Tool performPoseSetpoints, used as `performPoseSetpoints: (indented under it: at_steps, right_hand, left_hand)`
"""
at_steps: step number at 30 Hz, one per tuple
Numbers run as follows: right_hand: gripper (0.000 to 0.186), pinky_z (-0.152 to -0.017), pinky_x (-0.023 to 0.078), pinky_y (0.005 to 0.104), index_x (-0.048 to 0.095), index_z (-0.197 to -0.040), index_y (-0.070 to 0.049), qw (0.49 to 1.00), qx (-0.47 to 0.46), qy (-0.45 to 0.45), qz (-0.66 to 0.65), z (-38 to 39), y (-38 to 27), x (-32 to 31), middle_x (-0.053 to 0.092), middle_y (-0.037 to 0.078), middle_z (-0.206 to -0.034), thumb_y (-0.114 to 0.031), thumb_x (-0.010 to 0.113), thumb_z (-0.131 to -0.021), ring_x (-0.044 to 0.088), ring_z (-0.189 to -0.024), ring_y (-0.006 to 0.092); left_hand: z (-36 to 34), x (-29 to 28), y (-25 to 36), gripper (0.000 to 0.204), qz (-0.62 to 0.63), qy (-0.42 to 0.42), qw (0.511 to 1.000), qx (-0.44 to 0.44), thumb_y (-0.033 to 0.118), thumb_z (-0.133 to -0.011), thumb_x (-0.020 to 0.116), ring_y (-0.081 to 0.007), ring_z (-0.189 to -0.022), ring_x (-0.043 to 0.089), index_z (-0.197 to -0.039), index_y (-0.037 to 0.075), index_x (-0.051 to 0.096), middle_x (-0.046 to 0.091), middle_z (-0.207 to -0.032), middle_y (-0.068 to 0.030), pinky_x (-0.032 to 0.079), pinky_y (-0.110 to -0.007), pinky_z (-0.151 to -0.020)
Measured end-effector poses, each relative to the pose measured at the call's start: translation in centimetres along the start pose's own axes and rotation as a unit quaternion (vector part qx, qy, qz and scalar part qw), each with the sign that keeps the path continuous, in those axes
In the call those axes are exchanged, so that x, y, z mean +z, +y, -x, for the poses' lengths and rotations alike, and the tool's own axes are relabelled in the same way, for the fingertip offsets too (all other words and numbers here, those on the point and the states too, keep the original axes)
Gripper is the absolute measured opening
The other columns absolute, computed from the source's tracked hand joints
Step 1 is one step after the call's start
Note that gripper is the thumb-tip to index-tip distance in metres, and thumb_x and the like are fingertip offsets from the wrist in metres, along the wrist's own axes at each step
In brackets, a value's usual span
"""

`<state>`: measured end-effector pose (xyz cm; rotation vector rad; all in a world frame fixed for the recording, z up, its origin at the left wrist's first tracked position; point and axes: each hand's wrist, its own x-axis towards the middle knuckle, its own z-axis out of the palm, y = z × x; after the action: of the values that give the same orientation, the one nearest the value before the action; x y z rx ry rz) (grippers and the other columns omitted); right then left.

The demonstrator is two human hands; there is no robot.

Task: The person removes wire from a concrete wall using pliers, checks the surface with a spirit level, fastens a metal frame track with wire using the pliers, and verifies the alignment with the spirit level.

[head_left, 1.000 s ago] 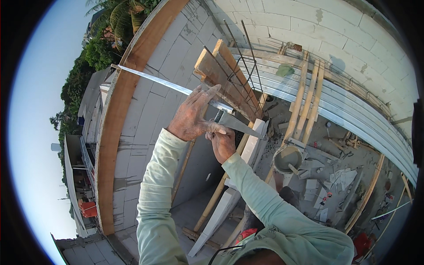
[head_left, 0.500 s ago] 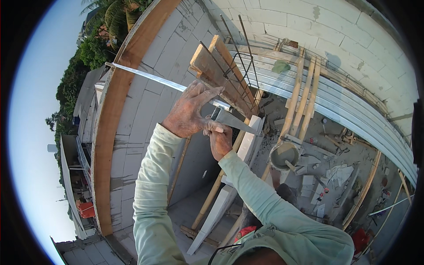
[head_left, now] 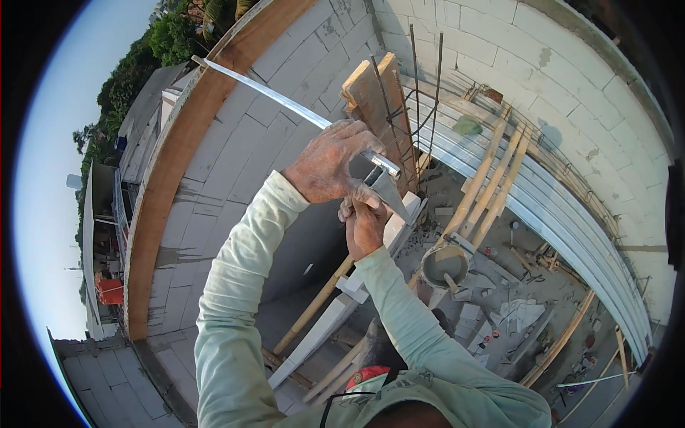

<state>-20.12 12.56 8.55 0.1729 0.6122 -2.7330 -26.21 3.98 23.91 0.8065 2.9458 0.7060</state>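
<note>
My left hand (head_left: 334,162) is closed round a long, thin silvery metal bar (head_left: 275,102), close to its near end. The bar slants up and left to the wooden board along the wall's edge. Just below, my right hand (head_left: 365,227) is closed on a trowel; its handle is mostly hidden by the fingers. The trowel's grey tapered blade (head_left: 397,197) points away to the right, under the bar's end. The fingertips of both hands come close together, and I cannot tell whether they touch.
A long wooden board (head_left: 171,167) edges the grey block wall (head_left: 235,178) on the left. Upright steel rods (head_left: 437,93) and planks (head_left: 374,100) stand ahead. A bucket (head_left: 444,267) sits at right, near bamboo poles (head_left: 477,189), metal sheets (head_left: 564,207) and rubble. White blocks (head_left: 314,339) lie below.
The whole view has shifted, so the surroundings sit differently. Both hands, still holding the bar and trowel, appear further right. The trowel blade is turned and looks shorter.
</note>
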Motion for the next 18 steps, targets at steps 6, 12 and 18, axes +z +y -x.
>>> performPoseSetpoints:
  at_steps: [6,12,18]
  right_hand:
    - [0.011,-0.049,0.033,0.0213,0.056,-0.094,-0.01,0.997,0.052,-0.035,0.049,1.8,-1.5,0.4,0.049,0.0,-0.074,-0.021,0.055,-0.096,0.046,-0.06,0.0073]
    - [0.014,-0.044,0.032,0.0187,0.055,-0.095,-0.01,0.992,0.061,-0.028,0.11,3.3,-3.5,1.5,0.048,-0.001,-0.07,-0.024,0.056,-0.096,0.042,-0.053,0.0048]
    - [0.023,-0.044,0.031,0.0179,0.057,-0.108,-0.006,0.987,0.053,-0.023,0.151,3.4,-4.6,0.7,0.044,-0.003,-0.073,-0.026,0.055,-0.096,0.04,-0.057,0.004]
  left_hand:
    - [0.2,0.2,-0.6,0.07,-0.008,0.008,1.0,0.004,0.05,-0.055,0.082,-0.0299,-0.105,0.05,-0.105,0.009,0.057,0.056,-0.106,-0.0079,0.041,-0.041,-0.09]
    - [0.6,0.7,-0.9,0.069,0.013,0.025,1.0,0.011,0.052,-0.053,0.08,-0.0289,-0.104,0.051,-0.102,0.01,0.058,0.058,-0.102,-0.0052,0.041,-0.041,-0.091]
    - [0.4,0.7,-0.8,0.069,0.012,0.024,1.0,0.012,0.052,-0.052,0.08,-0.0286,-0.103,0.051,-0.101,0.009,0.058,0.058,-0.101,-0.0057,0.042,-0.041,-0.091]
